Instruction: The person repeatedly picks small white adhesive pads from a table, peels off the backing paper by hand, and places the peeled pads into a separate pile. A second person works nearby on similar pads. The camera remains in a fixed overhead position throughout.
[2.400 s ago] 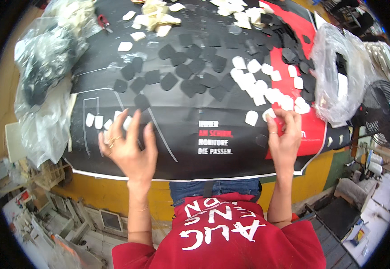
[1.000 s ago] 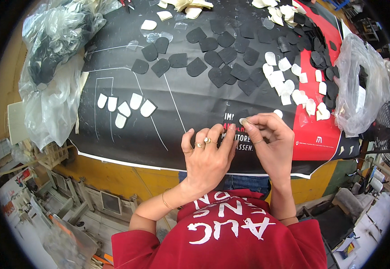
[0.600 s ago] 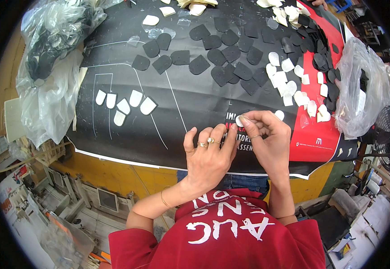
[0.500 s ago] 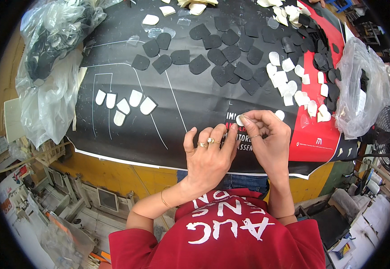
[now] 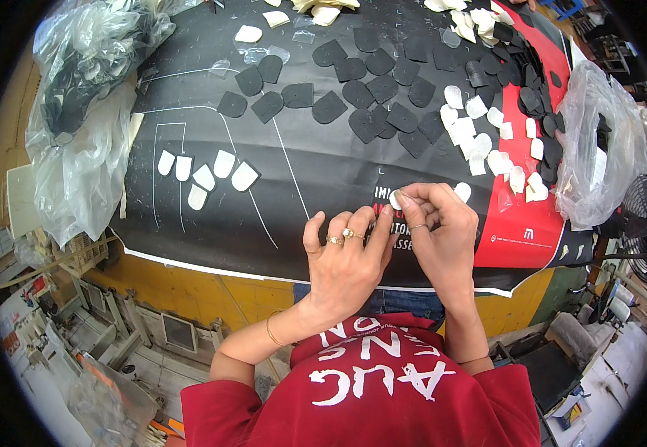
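Between the fingertips of both hands sits a white round-ended pad [image 5: 395, 200], mostly covered by the fingers. My right hand [image 5: 442, 231] pinches it with thumb and forefinger. My left hand [image 5: 349, 257], wearing rings, has its forefinger and thumb close together at the pad's lower edge. Another white pad [image 5: 463, 191] shows just past my right knuckles. To the left lie several white pads with black edges [image 5: 244, 176]. Beyond my hands, loose black round-ended pieces [image 5: 329, 107] are scattered over the black printed sheet [image 5: 264, 223].
More white pads [image 5: 461, 132] lie at the right, beside a heap of black pieces [image 5: 536, 89]. Clear plastic bags flank the table, one at the left [image 5: 78, 164] and one at the right [image 5: 599, 149]. A dark fan [image 5: 644, 223] stands past the right edge.
My right hand has shifted very slightly left, the pad still pinched. My left hand stays nearly in place.
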A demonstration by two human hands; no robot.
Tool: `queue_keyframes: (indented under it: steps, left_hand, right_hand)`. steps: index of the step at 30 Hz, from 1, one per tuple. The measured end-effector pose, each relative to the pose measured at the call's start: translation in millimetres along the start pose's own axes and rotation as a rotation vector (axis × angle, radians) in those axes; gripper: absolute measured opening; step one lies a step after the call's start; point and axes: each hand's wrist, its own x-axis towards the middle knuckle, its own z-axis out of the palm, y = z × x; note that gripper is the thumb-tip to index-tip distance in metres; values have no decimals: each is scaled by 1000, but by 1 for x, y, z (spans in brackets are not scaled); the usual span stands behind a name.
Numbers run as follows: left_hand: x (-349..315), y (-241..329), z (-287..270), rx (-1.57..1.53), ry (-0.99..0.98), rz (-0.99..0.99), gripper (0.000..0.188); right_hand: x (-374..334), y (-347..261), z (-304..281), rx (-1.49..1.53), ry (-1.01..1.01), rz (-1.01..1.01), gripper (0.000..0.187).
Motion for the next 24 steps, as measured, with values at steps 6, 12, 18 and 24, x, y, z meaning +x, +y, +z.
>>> queue_keyframes:
  steps: [6, 12, 18, 24]
  left_hand:
    - [2, -1, -2, -50, -14, -23, 36]
    - [5, 0, -1, -47, -28, -14, 41]
    - [8, 0, -3, 53, -62, 40, 41]
    - [9, 0, -3, 93, -67, 65, 41]
  right_hand:
    - [-1, 0, 3, -36, 17, -33, 9]
    - [-1, 2, 4, -64, 27, -54, 9]
    - [-4, -1, 4, -72, 53, -40, 10]
    - [-4, -1, 0, -123, 91, -31, 11]
